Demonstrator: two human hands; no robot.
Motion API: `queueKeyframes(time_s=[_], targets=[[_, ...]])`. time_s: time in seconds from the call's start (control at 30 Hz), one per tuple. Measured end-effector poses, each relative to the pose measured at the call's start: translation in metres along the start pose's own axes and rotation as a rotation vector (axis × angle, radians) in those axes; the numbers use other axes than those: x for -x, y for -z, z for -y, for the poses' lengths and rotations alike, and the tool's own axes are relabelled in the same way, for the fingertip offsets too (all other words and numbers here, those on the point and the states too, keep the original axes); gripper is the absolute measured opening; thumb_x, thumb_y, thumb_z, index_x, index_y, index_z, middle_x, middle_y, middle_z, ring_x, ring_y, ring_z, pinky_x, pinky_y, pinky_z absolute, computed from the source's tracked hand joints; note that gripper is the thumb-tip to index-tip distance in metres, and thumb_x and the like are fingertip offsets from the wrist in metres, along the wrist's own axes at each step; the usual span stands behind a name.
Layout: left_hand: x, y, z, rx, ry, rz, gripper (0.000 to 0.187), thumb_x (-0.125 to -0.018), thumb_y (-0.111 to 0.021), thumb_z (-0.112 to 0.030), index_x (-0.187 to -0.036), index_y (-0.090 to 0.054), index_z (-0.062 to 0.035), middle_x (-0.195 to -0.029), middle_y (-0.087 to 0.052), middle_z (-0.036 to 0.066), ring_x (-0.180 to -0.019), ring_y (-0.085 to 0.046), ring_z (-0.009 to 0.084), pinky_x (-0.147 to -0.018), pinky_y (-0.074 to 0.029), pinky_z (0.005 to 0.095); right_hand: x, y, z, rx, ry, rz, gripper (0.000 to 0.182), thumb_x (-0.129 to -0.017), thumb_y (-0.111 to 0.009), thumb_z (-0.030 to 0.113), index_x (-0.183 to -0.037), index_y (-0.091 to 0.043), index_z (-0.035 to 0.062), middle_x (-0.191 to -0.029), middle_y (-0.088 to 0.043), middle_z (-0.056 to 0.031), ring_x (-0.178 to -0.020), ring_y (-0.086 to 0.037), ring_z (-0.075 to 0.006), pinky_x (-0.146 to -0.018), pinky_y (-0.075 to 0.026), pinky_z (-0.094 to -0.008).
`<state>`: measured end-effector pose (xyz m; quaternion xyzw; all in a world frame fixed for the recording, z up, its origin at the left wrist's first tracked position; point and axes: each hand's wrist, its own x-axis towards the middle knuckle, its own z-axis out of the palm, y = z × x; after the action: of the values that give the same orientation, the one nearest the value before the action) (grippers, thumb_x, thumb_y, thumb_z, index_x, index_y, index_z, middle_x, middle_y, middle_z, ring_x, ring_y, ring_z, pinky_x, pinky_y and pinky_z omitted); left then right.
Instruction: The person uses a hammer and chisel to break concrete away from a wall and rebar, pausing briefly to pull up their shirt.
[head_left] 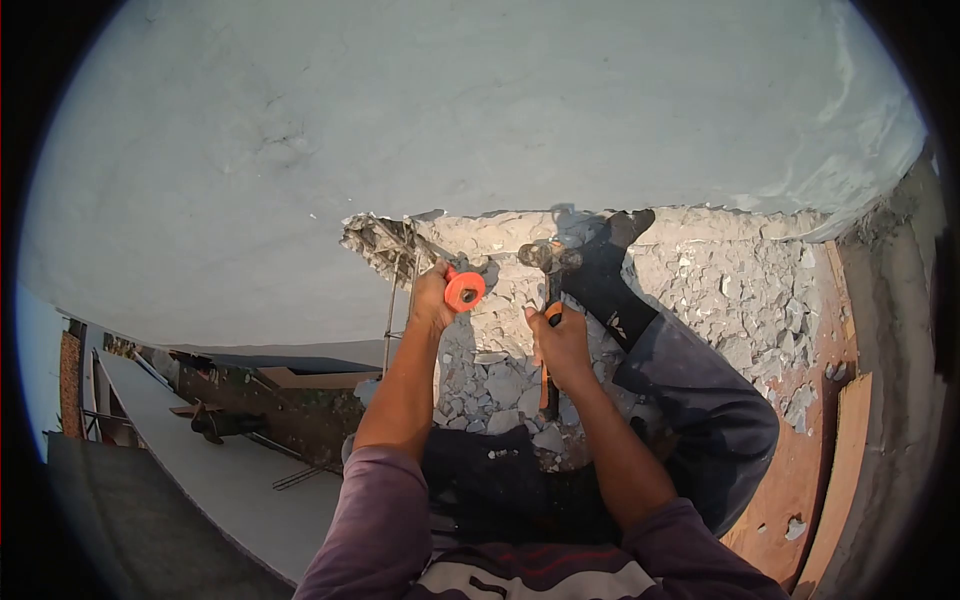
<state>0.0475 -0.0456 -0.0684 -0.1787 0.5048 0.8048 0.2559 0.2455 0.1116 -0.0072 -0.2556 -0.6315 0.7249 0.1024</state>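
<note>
My left hand [432,298] is closed around a chisel with a round orange hand guard [465,292]. The chisel's struck end faces me, and its tip is hard to make out near a broken hollow [385,245] in the grey concrete. Thin steel bars [391,325] stick out of that hollow, beside my left wrist. My right hand [565,350] grips the orange and black handle of a hammer [549,257]. The hammer's metal head is to the right of the chisel guard, apart from it, over the chipped surface.
Grey smooth concrete [480,110] spans the far side, its lower edge broken. Rubble [495,385] lies between my legs. My dark-shod foot [605,290] is right of the hammer. Wooden boards [840,480] run along the right; a long pale panel [200,450] slopes away at left.
</note>
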Motion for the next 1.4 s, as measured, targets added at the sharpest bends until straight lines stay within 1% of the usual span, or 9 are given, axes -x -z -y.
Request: queueKeyframes(time_s=[0.17, 0.2, 0.5, 0.7, 0.73, 0.83, 0.87, 1.2, 1.4], targets=[[0.056, -0.008, -0.005, -0.371, 0.215, 0.236, 0.02, -0.099, -0.057, -0.02, -0.089, -0.058, -0.0024, -0.079, -0.057, 0.007, -0.063, -0.059, 0.0185, -0.057, -0.054, 0.0357, 0.001, -0.003, -0.002, 0.169, 0.108, 0.003, 0.032, -0.092, -0.07, 0.022, -0.073, -0.056, -0.0001, -0.056, -0.05, -0.002, -0.048, -0.048, -0.0107, -0.045, -0.038, -0.0319], [0.077, -0.01, -0.004, -0.413, 0.169, 0.273, 0.026, -0.099, -0.06, -0.024, -0.102, -0.06, 0.0026, -0.082, -0.06, 0.008, -0.066, -0.062, 0.0177, -0.06, -0.056, 0.0331, 0.001, -0.005, -0.009, 0.193, 0.16, -0.011, 0.032, -0.092, -0.07, 0.023, -0.074, -0.057, -0.0006, -0.056, -0.05, -0.0019, -0.049, -0.048, -0.0103, -0.046, -0.037, -0.0317], [0.031, -0.033, -0.022, 0.218, -0.003, 0.19, 0.025, -0.106, -0.045, -0.024, -0.1, -0.056, -0.0023, -0.086, -0.059, 0.007, -0.076, -0.062, 0.0187, -0.07, -0.058, 0.0359, 0.03, 0.002, 0.033, 0.224, 0.437, 0.003, 0.027, -0.095, -0.067, 0.019, -0.079, -0.061, -0.002, -0.066, -0.061, -0.0041, -0.059, -0.053, -0.01, -0.052, -0.038, -0.0308], [0.02, -0.068, -0.033, 0.539, -0.02, 0.131, 0.025, -0.108, -0.042, -0.024, -0.099, -0.053, -0.0036, -0.092, -0.059, 0.008, -0.08, -0.062, 0.0223, -0.077, -0.058, 0.0404, 0.031, -0.025, 0.061, -0.256, 0.834, -0.237, 0.029, -0.1, -0.06, 0.02, -0.076, -0.057, 0.0043, -0.062, -0.055, -0.0007, -0.053, -0.051, -0.0089, -0.051, -0.043, -0.0299], [0.02, -0.067, -0.034, 0.567, -0.013, 0.161, 0.026, -0.108, -0.041, -0.025, -0.1, -0.053, -0.0037, -0.093, -0.06, 0.009, -0.081, -0.063, 0.0226, -0.077, -0.059, 0.0405, 0.023, -0.03, 0.043, -0.186, 0.767, -0.245, 0.03, -0.099, -0.061, 0.022, -0.075, -0.057, 0.004, -0.064, -0.059, -0.0031, -0.056, -0.054, -0.0122, -0.053, -0.042, -0.0312], [0.012, -0.069, -0.032, 0.487, -0.014, 0.098, 0.027, -0.108, -0.04, -0.027, -0.1, -0.053, -0.0039, -0.092, -0.061, 0.009, -0.082, -0.063, 0.0225, -0.077, -0.058, 0.0405, -0.014, -0.037, 0.009, 0.44, -0.101, 0.201, 0.031, -0.094, -0.064, 0.024, -0.081, -0.06, -0.0036, -0.067, -0.062, -0.0093, -0.06, -0.057, -0.0161, -0.059, -0.046, -0.0334], [0.0, -0.048, -0.028, 0.403, 0.043, 0.086, 0.032, -0.109, -0.036, -0.029, -0.112, -0.054, -0.0028, -0.106, -0.066, 0.014, -0.091, -0.066, 0.0248, -0.086, -0.059, 0.0424, -0.006, -0.036, 0.003, 0.451, -0.012, 0.164, 0.03, -0.093, -0.065, 0.024, -0.081, -0.061, -0.0038, -0.066, -0.062, -0.0096, -0.058, -0.057, -0.016, -0.058, -0.046, -0.034], [0.085, -0.059, 0.001, 0.175, -0.151, 0.196, 0.019, -0.103, -0.053, -0.024, -0.104, -0.056, -0.0053, -0.088, -0.058, 0.004, -0.076, -0.061, 0.0154, -0.07, -0.057, 0.0331, 0.039, -0.008, -0.004, 0.169, 0.373, -0.052, 0.036, -0.096, -0.066, 0.016, -0.064, -0.054, 0.0029, -0.056, -0.051, 0.0035, -0.052, -0.041, -0.0054, -0.048, -0.029, -0.0309], [0.092, -0.058, -0.007, 0.152, -0.168, 0.221, 0.02, -0.103, -0.051, -0.023, -0.104, -0.056, -0.0029, -0.087, -0.058, 0.007, -0.075, -0.061, 0.0172, -0.069, -0.057, 0.0349, 0.061, -0.012, 0.008, -0.081, 0.442, -0.092, 0.028, -0.095, -0.068, 0.015, -0.071, -0.06, 0.0014, -0.062, -0.057, 0.0024, -0.055, -0.048, -0.0066, -0.05, -0.037, -0.0308]])
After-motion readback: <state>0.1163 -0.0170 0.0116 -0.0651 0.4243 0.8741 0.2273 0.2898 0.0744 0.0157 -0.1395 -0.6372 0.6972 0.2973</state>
